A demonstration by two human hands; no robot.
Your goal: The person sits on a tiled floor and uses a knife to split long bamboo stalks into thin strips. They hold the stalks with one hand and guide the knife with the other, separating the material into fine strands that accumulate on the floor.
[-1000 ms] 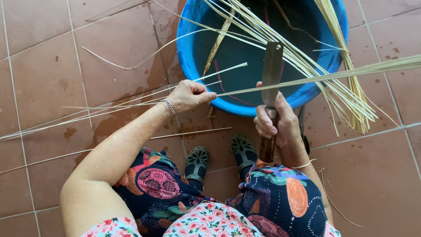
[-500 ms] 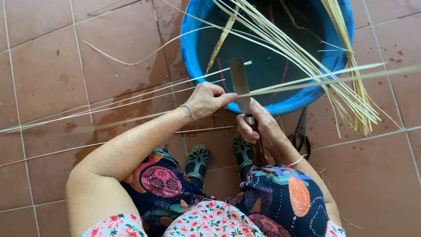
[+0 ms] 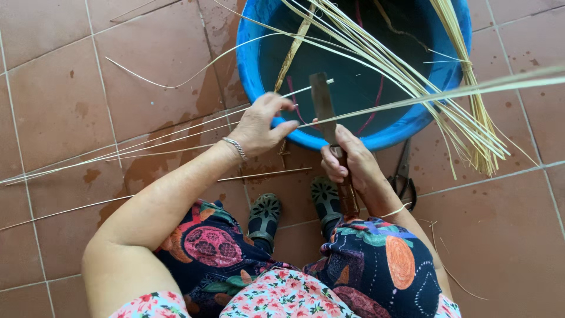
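Right hand (image 3: 348,160) gripped around knife (image 3: 325,109), blade upright over blue tub (image 3: 250,65). Left hand (image 3: 262,125) pinches a long pale strip (image 3: 412,100) just beside the blade. Strip looks light, springy, likely splintery-edged; best held close to the blade.
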